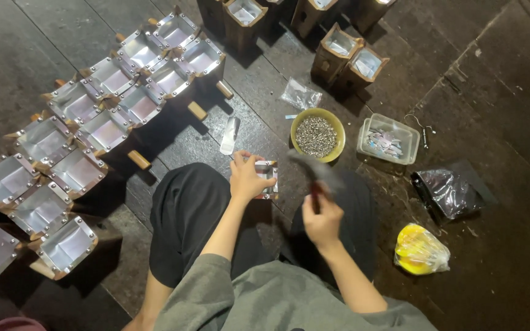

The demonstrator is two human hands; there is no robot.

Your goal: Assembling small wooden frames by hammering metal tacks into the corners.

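Left hand (pixel 246 178) grips one metal-lined wooden box (pixel 267 179); right hand (pixel 322 219) is fisted around a blurred hammer (pixel 317 170). One yellow bowl (pixel 318 135) of tacks, one clear tub (pixel 389 139), about fifteen finished boxes (pixel 78 101) lie left.

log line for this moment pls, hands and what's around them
left hand: steadies square metal-lined box on lap | right hand: grips blurred hammer | yellow bowl of small metal pieces ahead | finished boxes rowed left

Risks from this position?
1. The left hand grips the small metal-lined box right where the blurred hammer in the right hand swings; a miss could hit fingers.
2. The yellow bowl of small metal pieces sits just beyond the box; a stray swing might tip it.
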